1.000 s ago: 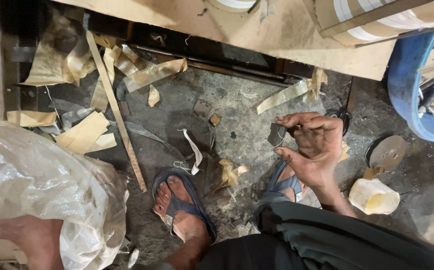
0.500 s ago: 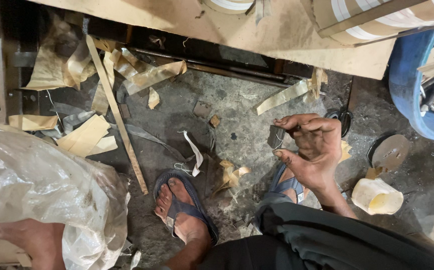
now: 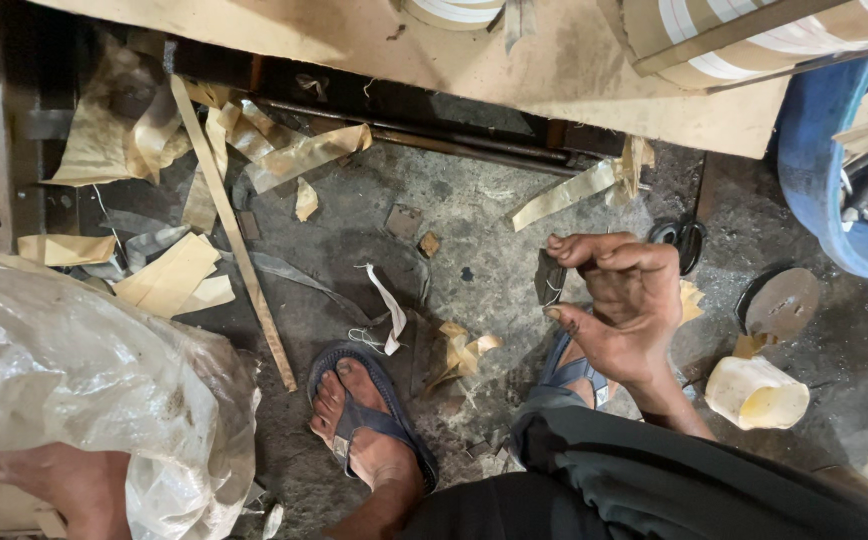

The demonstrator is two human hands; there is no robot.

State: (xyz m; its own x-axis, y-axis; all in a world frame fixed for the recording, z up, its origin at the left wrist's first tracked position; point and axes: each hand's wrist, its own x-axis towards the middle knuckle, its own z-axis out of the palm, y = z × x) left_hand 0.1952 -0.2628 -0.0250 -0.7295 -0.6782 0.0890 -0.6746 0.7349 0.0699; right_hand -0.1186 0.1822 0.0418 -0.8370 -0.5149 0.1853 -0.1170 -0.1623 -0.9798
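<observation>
My right hand [image 3: 622, 300] hovers above the dirty floor and pinches a small dark flat piece [image 3: 549, 277] between thumb and fingertips. My left hand [image 3: 59, 482] sits at the lower left, its fingers closed on a big crumpled clear plastic bag [image 3: 64, 370] that covers most of it. Both my feet wear blue sandals: the left foot [image 3: 369, 430] is in the middle, the right foot [image 3: 569, 368] lies partly under my right hand.
Tan tape and paper scraps [image 3: 254, 150] litter the floor with a thin wooden stick [image 3: 239, 250]. A cardboard sheet [image 3: 454, 50] spans the top edge. A blue tub [image 3: 834, 170] stands at right, a crushed cup [image 3: 759, 392] and scissors [image 3: 682, 238] nearby.
My right hand has lifted slightly and brought the small dark piece up between its fingertips. The bag and my left hand have shifted a little.
</observation>
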